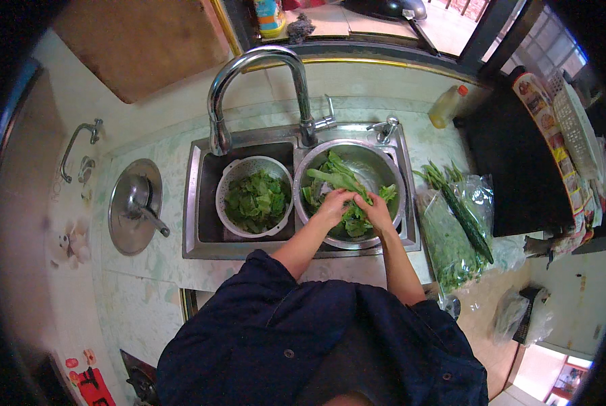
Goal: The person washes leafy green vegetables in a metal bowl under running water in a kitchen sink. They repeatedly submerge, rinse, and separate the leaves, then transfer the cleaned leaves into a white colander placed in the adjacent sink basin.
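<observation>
Both my hands are over a round stainless steel basin (303, 223) set in the right bowl of the sink. My left hand (336, 205) pinches leafy greens (336, 172), with a long leaf extending past its fingers. Close beside it, my right hand (377, 212) grips the same bunch, its fingertips partly hidden among the leaves. More leaves rest in the basin around and below the hands, and some water seems to glint at its far side. In the left bowl, a white colander (222, 210) holds a heap of torn green leaves (258, 200).
A chrome faucet (303, 101) arches over the left bowl. Left of the sink, a metal lid (153, 188) carries a ladle (134, 192). On the right are a cucumber (462, 218), green beans (437, 177), bagged greens (447, 254) and a bottle (445, 107) with a red cap.
</observation>
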`<state>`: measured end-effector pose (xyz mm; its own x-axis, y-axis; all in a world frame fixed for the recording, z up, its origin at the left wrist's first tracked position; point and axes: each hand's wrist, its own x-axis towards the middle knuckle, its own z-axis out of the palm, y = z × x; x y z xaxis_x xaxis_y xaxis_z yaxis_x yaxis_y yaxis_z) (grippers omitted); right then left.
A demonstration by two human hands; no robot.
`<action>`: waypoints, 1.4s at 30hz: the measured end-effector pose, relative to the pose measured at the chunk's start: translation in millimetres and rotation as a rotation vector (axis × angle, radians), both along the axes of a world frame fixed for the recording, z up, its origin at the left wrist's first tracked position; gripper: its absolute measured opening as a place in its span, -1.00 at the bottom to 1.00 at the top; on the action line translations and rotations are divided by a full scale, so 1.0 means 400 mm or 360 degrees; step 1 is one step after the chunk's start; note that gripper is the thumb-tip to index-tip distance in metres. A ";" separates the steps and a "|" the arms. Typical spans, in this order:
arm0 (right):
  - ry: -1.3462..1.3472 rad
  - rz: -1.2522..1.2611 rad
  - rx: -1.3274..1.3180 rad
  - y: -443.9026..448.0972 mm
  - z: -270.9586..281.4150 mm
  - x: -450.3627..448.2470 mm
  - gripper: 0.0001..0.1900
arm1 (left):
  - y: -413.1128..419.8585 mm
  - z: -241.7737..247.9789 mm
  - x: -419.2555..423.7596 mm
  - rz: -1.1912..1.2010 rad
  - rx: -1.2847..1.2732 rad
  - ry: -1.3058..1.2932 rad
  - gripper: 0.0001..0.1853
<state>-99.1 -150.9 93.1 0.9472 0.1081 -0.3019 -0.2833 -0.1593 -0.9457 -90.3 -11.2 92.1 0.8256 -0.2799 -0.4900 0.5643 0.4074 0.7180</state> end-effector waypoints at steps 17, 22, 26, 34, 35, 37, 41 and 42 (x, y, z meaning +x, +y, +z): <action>-0.0480 -0.0442 0.0152 -0.013 0.007 -0.056 -0.64 | 0.006 0.016 0.007 -0.0039 0.0210 -0.0171 -0.70; -0.0193 -0.0067 -0.0367 0.030 0.003 -0.019 -0.53 | -0.019 0.044 -0.022 0.0126 0.0004 0.0230 -0.60; -0.0157 0.0115 -0.0205 0.063 0.004 -0.021 -0.64 | 0.041 0.020 0.001 0.0077 0.0356 -0.0246 -0.71; -0.0601 0.0390 0.0103 0.238 0.104 -0.016 -0.73 | 0.248 -0.022 -0.015 0.0678 -0.0495 0.0317 -0.83; -0.0672 0.0489 0.0185 0.276 0.121 -0.011 -0.74 | 0.275 -0.029 -0.022 0.0763 -0.0546 0.0293 -0.85; -0.0682 0.0446 0.0304 0.359 0.152 -0.010 -0.82 | 0.332 -0.043 -0.012 0.0911 -0.0596 0.0167 -0.89; -0.0767 0.0593 0.0578 0.464 0.173 -0.005 -0.85 | 0.563 -0.052 -0.020 0.1222 -0.0638 0.0386 -0.89; -0.0798 0.0613 0.0495 0.488 0.164 0.003 -0.83 | 0.590 -0.059 -0.030 0.1367 -0.0254 0.0236 -0.76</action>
<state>-97.8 44.2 158.6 0.8411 0.4742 0.2601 0.2207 0.1383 -0.9655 -102.2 224.7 68.6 0.7132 0.3333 -0.6166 0.1000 0.8223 0.5602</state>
